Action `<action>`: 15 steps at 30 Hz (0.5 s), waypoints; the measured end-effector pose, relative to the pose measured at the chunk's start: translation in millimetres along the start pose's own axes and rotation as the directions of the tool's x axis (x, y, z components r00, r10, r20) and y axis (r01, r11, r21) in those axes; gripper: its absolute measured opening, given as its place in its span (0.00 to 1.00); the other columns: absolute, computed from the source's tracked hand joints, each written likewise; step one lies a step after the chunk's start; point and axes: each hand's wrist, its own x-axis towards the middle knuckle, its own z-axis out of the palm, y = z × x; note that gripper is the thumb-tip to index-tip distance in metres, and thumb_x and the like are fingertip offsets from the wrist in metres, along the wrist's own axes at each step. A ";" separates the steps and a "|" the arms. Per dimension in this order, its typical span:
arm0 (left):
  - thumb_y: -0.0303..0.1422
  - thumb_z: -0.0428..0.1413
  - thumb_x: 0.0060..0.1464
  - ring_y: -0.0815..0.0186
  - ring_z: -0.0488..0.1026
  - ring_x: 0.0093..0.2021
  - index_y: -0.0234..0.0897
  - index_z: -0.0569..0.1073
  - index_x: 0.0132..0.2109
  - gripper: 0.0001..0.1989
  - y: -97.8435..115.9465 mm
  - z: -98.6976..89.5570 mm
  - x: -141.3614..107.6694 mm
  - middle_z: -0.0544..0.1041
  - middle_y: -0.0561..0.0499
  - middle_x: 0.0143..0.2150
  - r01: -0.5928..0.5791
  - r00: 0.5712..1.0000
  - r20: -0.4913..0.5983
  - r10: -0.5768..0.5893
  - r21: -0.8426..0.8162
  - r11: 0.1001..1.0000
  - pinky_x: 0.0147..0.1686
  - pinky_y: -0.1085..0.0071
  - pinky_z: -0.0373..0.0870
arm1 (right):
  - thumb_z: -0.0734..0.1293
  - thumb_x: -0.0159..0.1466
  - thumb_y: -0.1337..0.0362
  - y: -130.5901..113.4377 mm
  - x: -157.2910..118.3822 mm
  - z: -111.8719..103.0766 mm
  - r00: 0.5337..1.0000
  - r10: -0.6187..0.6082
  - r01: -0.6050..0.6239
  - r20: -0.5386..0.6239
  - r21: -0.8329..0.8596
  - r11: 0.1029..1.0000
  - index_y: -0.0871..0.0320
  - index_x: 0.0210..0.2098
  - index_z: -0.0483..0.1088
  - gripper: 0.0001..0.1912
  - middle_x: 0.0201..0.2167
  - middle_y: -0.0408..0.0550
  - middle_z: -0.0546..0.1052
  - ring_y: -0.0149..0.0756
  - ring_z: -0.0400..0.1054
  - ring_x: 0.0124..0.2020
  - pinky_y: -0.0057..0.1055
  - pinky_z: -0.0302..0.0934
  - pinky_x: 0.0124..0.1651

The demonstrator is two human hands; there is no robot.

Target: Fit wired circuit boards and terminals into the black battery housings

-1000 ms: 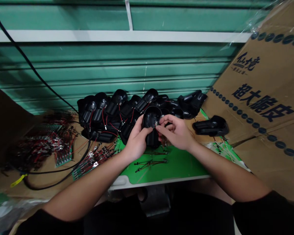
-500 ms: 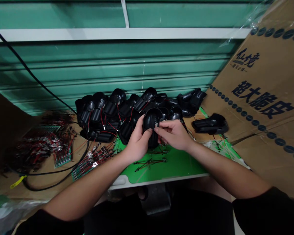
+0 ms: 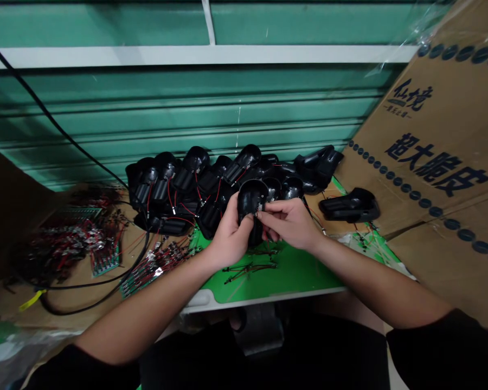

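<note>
My left hand (image 3: 231, 233) is wrapped round a black plastic housing (image 3: 252, 194) with a rounded, hollow bowl, its thumb resting on the near part. From the other side, my right hand (image 3: 293, 225) has thumb and forefinger pinched together at the bowl's right edge. A small pale part (image 3: 260, 207) shows just by those fingertips; it is too small to name, and whether it is pinched is hidden. Below the hands, a few thin wired pieces (image 3: 250, 266) lie on the green board (image 3: 301, 276).
Behind my hands several similar black housings (image 3: 195, 162) with red wires are heaped against the green shutter (image 3: 166, 108). One housing (image 3: 350, 206) lies apart at right, beside a tall cardboard box (image 3: 439, 162). Bundles of wired circuit boards (image 3: 106, 260) and a black cable (image 3: 65, 135) are at left.
The right fingertips have shifted very slightly at the bowl's edge, and less of the pale part shows. Both hands otherwise stay in place round the housing.
</note>
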 end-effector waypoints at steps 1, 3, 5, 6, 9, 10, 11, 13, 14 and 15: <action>0.45 0.57 0.70 0.72 0.74 0.37 0.37 0.62 0.66 0.26 0.3 0.7 -0.1 0.77 0.45 0.52 0.015 1.000 0.002 -0.015 -0.009 1.000 0.33 0.75 0.73 | 0.79 0.63 0.43 -0.5 -0.6 0.7 1.000 0.004 -0.004 0.001 -0.002 1.000 0.66 0.29 0.73 0.30 0.20 0.49 0.74 0.24 0.63 0.16 0.20 0.53 0.19; 0.45 0.58 0.69 0.72 0.74 0.36 0.37 0.63 0.63 0.25 0.0 1.4 0.0 0.77 0.46 0.51 0.051 0.999 -0.010 -0.052 -0.021 0.998 0.32 0.75 0.73 | 0.79 0.63 0.43 -0.2 -1.6 2.1 1.000 0.002 -0.002 0.002 -0.010 1.000 0.65 0.29 0.72 0.30 0.20 0.50 0.74 0.24 0.62 0.16 0.20 0.53 0.19; 0.44 0.57 0.68 0.73 0.72 0.35 0.37 0.63 0.63 0.24 -1.1 0.9 0.9 0.77 0.46 0.52 0.081 0.996 -0.035 -0.082 -0.027 0.996 0.33 0.74 0.73 | 0.78 0.64 0.42 1.5 -1.9 2.8 1.000 -0.020 0.020 -0.007 -0.025 0.999 0.65 0.29 0.72 0.30 0.20 0.49 0.74 0.25 0.63 0.17 0.21 0.54 0.20; 0.43 0.57 0.68 0.72 0.72 0.36 0.37 0.64 0.63 0.23 -1.6 0.3 1.5 0.77 0.45 0.54 0.084 0.995 -0.056 -0.085 -0.025 0.996 0.35 0.74 0.74 | 0.77 0.65 0.42 2.6 -1.8 2.7 0.999 -0.038 0.037 -0.013 -0.034 0.999 0.65 0.29 0.72 0.30 0.21 0.48 0.74 0.25 0.64 0.17 0.21 0.55 0.20; 0.39 0.56 0.66 0.68 0.75 0.48 0.36 0.66 0.66 0.25 -2.6 -1.3 3.4 0.77 0.45 0.58 0.064 0.989 -0.131 -0.063 -0.004 0.998 0.48 0.71 0.76 | 0.79 0.63 0.44 5.2 -0.4 0.6 0.995 -0.097 0.095 -0.023 -0.076 0.993 0.64 0.30 0.70 0.29 0.24 0.45 0.72 0.26 0.67 0.20 0.22 0.59 0.23; 0.38 0.56 0.65 0.67 0.75 0.51 0.36 0.67 0.66 0.25 -2.8 -1.6 3.6 0.78 0.46 0.58 0.067 0.987 -0.146 -0.069 -0.017 0.998 0.52 0.70 0.76 | 0.80 0.62 0.44 5.8 0.2 -0.5 0.994 -0.110 0.108 -0.022 -0.088 0.990 0.64 0.30 0.70 0.29 0.25 0.44 0.71 0.26 0.68 0.22 0.22 0.60 0.23; 0.37 0.56 0.64 0.66 0.75 0.53 0.36 0.69 0.66 0.26 -3.1 -1.8 3.5 0.78 0.46 0.58 0.079 0.985 -0.152 -0.084 -0.043 0.996 0.55 0.70 0.75 | 0.80 0.61 0.44 6.2 0.8 -1.5 0.993 -0.115 0.112 -0.022 -0.097 0.989 0.63 0.30 0.70 0.29 0.25 0.44 0.70 0.26 0.69 0.23 0.23 0.61 0.24; 0.38 0.57 0.62 0.65 0.75 0.54 0.37 0.70 0.65 0.26 -3.9 -2.1 2.3 0.79 0.47 0.58 0.118 0.981 -0.136 -0.136 -0.131 0.984 0.56 0.68 0.75 | 0.80 0.61 0.41 7.0 1.8 -3.0 0.994 -0.106 0.103 -0.026 -0.104 0.989 0.63 0.31 0.71 0.30 0.25 0.44 0.69 0.27 0.70 0.23 0.23 0.61 0.24; 0.38 0.58 0.61 0.64 0.75 0.54 0.37 0.70 0.66 0.27 -4.3 -2.2 1.3 0.79 0.47 0.58 0.132 0.980 -0.124 -0.155 -0.179 0.975 0.57 0.67 0.75 | 0.79 0.62 0.40 7.4 2.2 -3.4 0.995 -0.100 0.096 -0.031 -0.106 0.990 0.63 0.31 0.71 0.31 0.24 0.44 0.69 0.28 0.70 0.23 0.23 0.60 0.24; 0.39 0.58 0.60 0.63 0.76 0.56 0.38 0.70 0.66 0.29 -4.6 -2.3 0.1 0.79 0.47 0.60 0.137 0.980 -0.110 -0.164 -0.220 0.966 0.59 0.66 0.75 | 0.79 0.62 0.39 7.7 2.4 -3.5 0.995 -0.095 0.090 -0.040 -0.110 0.990 0.63 0.31 0.70 0.32 0.24 0.44 0.69 0.28 0.70 0.23 0.23 0.59 0.23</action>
